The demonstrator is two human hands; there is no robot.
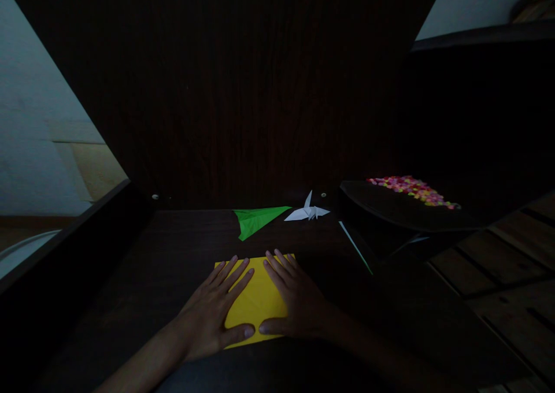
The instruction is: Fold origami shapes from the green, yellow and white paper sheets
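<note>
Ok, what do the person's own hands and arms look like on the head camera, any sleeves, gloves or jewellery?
Both are bare: the left hand and right hand wear no gloves, and no rings show on the fingers. Both forearms are uncovered as far as the picture's edge, with no sleeve, watch or bracelet in view. The light is dim, so small details could be missed.

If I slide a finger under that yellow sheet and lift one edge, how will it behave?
The yellow paper sheet looks thin and lies flat on the dark desk, so it will probably flop and bend rather than hold stiff. It seems very light; with the left hand and right hand pressing it flat, it likely stays put, but unpinned it may slide on the smooth top.
</note>
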